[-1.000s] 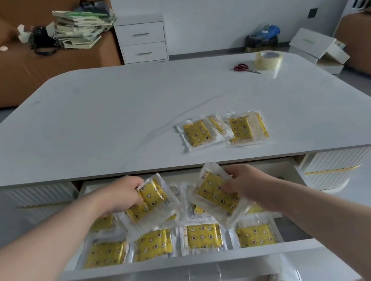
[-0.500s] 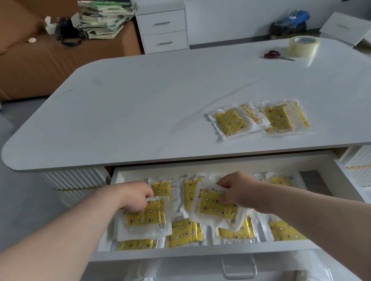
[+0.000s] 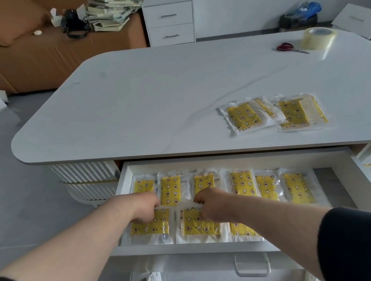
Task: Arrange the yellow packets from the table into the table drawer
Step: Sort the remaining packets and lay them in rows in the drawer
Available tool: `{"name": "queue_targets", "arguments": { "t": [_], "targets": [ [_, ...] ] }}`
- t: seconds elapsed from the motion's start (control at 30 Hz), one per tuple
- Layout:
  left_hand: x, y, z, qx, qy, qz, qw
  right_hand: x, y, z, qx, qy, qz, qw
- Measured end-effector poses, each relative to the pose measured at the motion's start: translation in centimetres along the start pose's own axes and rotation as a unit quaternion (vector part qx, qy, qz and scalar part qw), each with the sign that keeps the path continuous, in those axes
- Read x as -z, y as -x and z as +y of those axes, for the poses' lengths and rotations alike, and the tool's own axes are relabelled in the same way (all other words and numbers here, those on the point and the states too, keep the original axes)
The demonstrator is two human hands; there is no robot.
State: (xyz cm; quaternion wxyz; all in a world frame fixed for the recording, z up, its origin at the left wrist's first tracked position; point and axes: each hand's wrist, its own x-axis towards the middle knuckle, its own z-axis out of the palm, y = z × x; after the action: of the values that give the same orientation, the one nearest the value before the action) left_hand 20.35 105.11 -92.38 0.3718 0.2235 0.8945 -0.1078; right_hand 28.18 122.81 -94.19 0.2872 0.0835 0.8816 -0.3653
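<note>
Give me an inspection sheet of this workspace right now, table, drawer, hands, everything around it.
Surface: white table, mostly bare; drawer below it pulled open.
Job's things: overlapping yellow packets on the table near its front right; packets in the drawer in a back row and a front row.
Clutter: red scissors and tape roll at the far right corner.
Hands: left hand and right hand are both down in the drawer on front-row packets; grip on them unclear.
Cables: nothing seen.
Surroundings: brown sofa carrying a stack of books, white cabinet, bags and white boxes along the wall.
</note>
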Motion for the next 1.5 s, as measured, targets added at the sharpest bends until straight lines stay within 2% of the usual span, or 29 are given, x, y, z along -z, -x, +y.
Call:
{"name": "queue_targets", "arguments": {
  "t": [0.17,0.33,0.53,0.87,1.03,1.33,1.5],
  "targets": [
    [-0.3,-0.1,-0.9,0.006,0.005,0.033,0.999,-1.2,-0.2,-0.5,0.019,0.067,0.010,0.998],
    [-0.7,-0.4,-1.0,0.003,0.033,0.064,0.997,-1.5,-0.2,-0.6,0.049,0.127,0.052,0.989],
    [-0.9,-0.5,-1.1,0.001,0.033,0.075,0.997,-1.9,-0.5,-0.6,0.068,0.230,0.022,0.971],
    [-0.7,-0.4,-1.0,-0.002,0.044,0.077,0.996,-2.7,-1.9,-1.3,0.031,0.180,0.028,0.983],
    [-0.9,-0.5,-0.9,0.006,0.037,0.072,0.997,-2.7,-1.8,-1.0,0.057,0.201,0.051,0.976],
    [-1.1,-0.5,-0.8,0.005,0.017,0.084,0.996,-2.6,-2.2,-0.8,0.029,0.115,0.082,0.990],
    [-1.3,-0.5,-0.7,-0.006,0.018,0.096,0.995,-2.9,-2.3,-0.8,0.060,0.188,0.116,0.973]
  ]
}}
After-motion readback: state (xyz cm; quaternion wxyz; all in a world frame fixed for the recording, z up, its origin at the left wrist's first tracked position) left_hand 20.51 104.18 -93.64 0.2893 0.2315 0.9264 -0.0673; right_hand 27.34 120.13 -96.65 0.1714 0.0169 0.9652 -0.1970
